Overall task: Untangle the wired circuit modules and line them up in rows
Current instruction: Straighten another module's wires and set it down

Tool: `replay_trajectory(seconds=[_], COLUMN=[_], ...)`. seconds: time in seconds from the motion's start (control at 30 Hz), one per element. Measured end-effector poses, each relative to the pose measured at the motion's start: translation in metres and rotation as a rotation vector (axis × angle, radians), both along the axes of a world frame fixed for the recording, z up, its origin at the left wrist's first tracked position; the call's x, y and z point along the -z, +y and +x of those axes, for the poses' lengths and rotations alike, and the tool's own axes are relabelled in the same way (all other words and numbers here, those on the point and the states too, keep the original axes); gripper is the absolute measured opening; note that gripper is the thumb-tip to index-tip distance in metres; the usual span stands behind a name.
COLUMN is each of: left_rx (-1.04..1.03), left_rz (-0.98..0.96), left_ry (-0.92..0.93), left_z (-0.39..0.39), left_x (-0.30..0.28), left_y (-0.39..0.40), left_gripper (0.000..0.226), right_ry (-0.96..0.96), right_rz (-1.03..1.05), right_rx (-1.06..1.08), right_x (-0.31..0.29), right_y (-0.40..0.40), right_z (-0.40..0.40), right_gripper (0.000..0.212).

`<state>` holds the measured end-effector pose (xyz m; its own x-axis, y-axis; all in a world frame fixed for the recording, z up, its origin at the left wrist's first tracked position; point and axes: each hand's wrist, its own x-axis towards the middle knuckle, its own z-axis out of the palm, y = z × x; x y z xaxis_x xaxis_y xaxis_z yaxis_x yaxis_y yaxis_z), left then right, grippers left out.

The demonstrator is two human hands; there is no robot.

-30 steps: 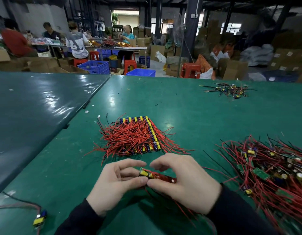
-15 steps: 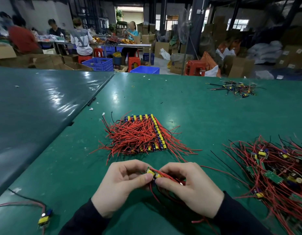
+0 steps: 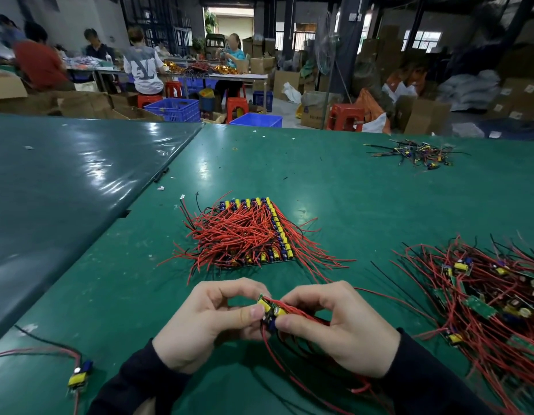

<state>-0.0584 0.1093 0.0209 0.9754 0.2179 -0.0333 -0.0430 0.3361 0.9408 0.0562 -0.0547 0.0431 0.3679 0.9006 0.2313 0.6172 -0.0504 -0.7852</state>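
Both hands meet over the near part of the green table (image 3: 334,190). My left hand (image 3: 206,322) and my right hand (image 3: 331,327) pinch a small bundle of circuit modules (image 3: 270,310) with yellow and blue parts; its red and black wires trail down toward me under the right hand. Just beyond lies the arranged block of modules (image 3: 253,232), lined up in rows with red wires lying across it. A tangled heap of modules and red wires (image 3: 484,301) sits to the right.
A single loose module (image 3: 80,375) with red and black wires lies near the front left. A small pile of dark-wired modules (image 3: 415,154) sits far right. A darker table (image 3: 65,181) adjoins on the left. People work at benches beyond, among crates and boxes.
Both hands have kept hold of the small bundle and shifted it slightly in their fingers; the camera view has drifted a little.
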Motion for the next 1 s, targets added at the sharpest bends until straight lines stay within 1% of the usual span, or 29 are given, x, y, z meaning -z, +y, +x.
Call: replay_trajectory(seconds=[0.1, 0.13, 0.17, 0.2, 0.23, 0.27, 0.33, 0.4, 0.53, 0.63, 0.7, 0.77, 0.83, 0.87, 0.9, 0.93, 0.97, 1.0], left_rx=[0.061, 0.068, 0.065, 0.037, -0.018, -0.104, -0.323, -0.506, -0.718, -0.783, -0.798, -0.796, -0.774, -0.751, -0.722, -0.690, -0.658, -0.628], left_rz=[-0.008, 0.018, 0.047, 0.069, 0.090, 0.116, 0.143, 0.091, 0.012, -0.107, -0.191, -0.285, -0.365, -0.386, -0.395, -0.398, -0.395, -0.390], left_ry=[0.047, 0.048, 0.041, 0.040, 0.038, 0.037, 0.027, -0.013, -0.110, -0.181, -0.215, -0.232, -0.223, -0.205, -0.185, -0.164, -0.149, -0.135], left_z=[-0.001, -0.001, -0.002, -0.002, -0.002, -0.001, 0.001, 0.003, 0.002, 0.000, -0.001, -0.002, -0.003, -0.003, -0.003, -0.002, -0.001, 0.000], left_x=[0.002, 0.001, 0.001, 0.001, 0.000, -0.001, -0.001, -0.001, -0.005, -0.006, -0.009, -0.011, -0.011, -0.011, -0.011, -0.010, -0.009, -0.009], left_y=[0.003, 0.004, 0.005, 0.006, 0.008, 0.010, 0.014, 0.016, 0.020, 0.022, 0.024, 0.026, 0.029, 0.029, 0.029, 0.028, 0.026, 0.024], left_gripper=[0.046, 0.048, 0.047, 0.042, 0.035, 0.028, 0.023, 0.022, 0.011, 0.015, 0.017, 0.017, 0.014, 0.012, 0.009, 0.008, 0.011, 0.015], right_ry=[0.175, 0.192, 0.174, 0.117, 0.020, -0.101, -0.311, -0.413, -0.443, -0.448, -0.428, -0.420, -0.399, -0.344, -0.277, -0.248, -0.254, -0.278], right_rz=[0.000, -0.009, -0.022, -0.042, -0.066, -0.097, -0.153, -0.177, -0.236, -0.257, -0.169, -0.054, -0.016, -0.066, -0.190, -0.373, -0.577, -0.730], right_rx=[-0.116, -0.123, -0.101, -0.055, 0.000, 0.050, 0.128, 0.170, 0.167, 0.220, 0.287, 0.340, 0.358, 0.340, 0.301, 0.246, 0.183, 0.122], right_x=[-0.005, -0.005, -0.003, -0.001, 0.003, 0.006, 0.010, 0.013, 0.020, 0.018, 0.008, -0.006, -0.022, -0.030, -0.036, -0.040, -0.041, -0.037], right_y=[0.000, 0.001, 0.002, 0.002, 0.002, 0.002, 0.001, 0.001, 0.000, -0.001, -0.004, -0.009, -0.022, -0.031, -0.041, -0.050, -0.055, -0.057], right_z=[-0.004, -0.006, -0.006, -0.005, -0.004, -0.002, 0.002, 0.003, 0.003, 0.007, 0.012, 0.020, 0.030, 0.035, 0.041, 0.045, 0.046, 0.046], right_gripper=[0.004, 0.006, 0.010, 0.014, 0.018, 0.022, 0.031, 0.038, 0.035, 0.045, 0.049, 0.046, 0.046, 0.049, 0.053, 0.059, 0.067, 0.073])
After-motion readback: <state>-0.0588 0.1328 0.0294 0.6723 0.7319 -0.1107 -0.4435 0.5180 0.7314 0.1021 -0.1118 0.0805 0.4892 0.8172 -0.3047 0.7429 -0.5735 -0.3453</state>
